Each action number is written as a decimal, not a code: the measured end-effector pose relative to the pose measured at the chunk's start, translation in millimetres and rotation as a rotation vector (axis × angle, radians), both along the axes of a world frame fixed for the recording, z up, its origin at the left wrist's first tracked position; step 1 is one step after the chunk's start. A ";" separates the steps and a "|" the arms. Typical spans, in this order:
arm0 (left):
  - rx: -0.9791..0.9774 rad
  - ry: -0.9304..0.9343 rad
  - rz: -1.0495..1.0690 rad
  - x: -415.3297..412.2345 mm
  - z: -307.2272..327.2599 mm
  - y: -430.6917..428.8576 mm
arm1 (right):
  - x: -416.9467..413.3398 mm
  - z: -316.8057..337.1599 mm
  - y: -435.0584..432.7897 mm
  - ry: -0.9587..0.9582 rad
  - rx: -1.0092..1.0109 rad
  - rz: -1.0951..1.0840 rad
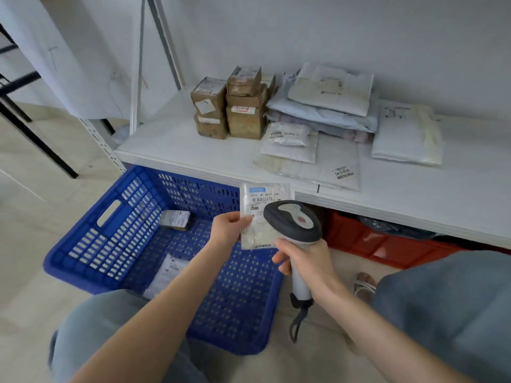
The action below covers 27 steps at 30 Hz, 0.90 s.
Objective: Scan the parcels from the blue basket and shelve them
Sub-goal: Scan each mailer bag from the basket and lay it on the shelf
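Parcel label point(265, 201): lower part is hiding behind the scanner point(293, 221).
Red crate point(387, 243): mostly sitting under the shelf point(193, 150).
Shelved labels: printing too small to read.

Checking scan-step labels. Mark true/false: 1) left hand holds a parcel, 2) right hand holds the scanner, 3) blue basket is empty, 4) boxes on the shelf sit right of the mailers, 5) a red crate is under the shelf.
1) Left hand holds a parcel: true.
2) Right hand holds the scanner: true.
3) Blue basket is empty: false, a small box and a flat mailer lie in it.
4) Boxes sit right of the mailers on the shelf: false, they are to the left.
5) Red crate under the shelf: true.
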<state>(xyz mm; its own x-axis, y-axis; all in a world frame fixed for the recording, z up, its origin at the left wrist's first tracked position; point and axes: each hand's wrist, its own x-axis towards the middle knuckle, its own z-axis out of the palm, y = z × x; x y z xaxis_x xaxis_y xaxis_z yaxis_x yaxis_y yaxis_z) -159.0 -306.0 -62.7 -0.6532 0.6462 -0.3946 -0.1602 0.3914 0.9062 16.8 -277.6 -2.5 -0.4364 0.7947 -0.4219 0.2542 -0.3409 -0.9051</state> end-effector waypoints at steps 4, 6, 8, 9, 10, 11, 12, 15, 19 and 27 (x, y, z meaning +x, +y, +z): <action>0.006 0.133 -0.044 9.1 32.5 63.9 | 15.6 26.0 52.8 0.090 0.037 -0.069; -0.001 0.191 -0.075 17.3 48.3 106.3 | 26.4 38.3 80.6 0.120 0.049 -0.102; -0.006 0.234 -0.120 29.0 62.1 149.5 | 37.7 45.1 108.2 0.144 0.054 -0.153; -0.016 0.261 -0.133 34.4 65.9 169.9 | 43.2 46.5 121.2 0.157 0.053 -0.189; -0.039 0.306 -0.159 38.9 68.9 189.9 | 48.8 46.7 133.7 0.169 0.047 -0.228; -0.067 0.370 -0.189 43.6 71.2 207.8 | 54.2 46.1 145.0 0.181 0.038 -0.265; -0.100 0.440 -0.214 47.6 72.6 223.8 | 59.5 45.0 155.1 0.197 0.024 -0.298; -0.178 0.535 -0.239 53.7 69.8 265.1 | 71.4 40.2 177.3 0.280 -0.032 -0.368; -0.362 0.816 -0.312 51.9 61.7 295.1 | 77.0 40.4 197.1 0.328 -0.040 -0.420; -0.414 1.318 -0.867 85.5 28.2 267.1 | 75.4 42.0 207.6 0.316 -0.098 -0.490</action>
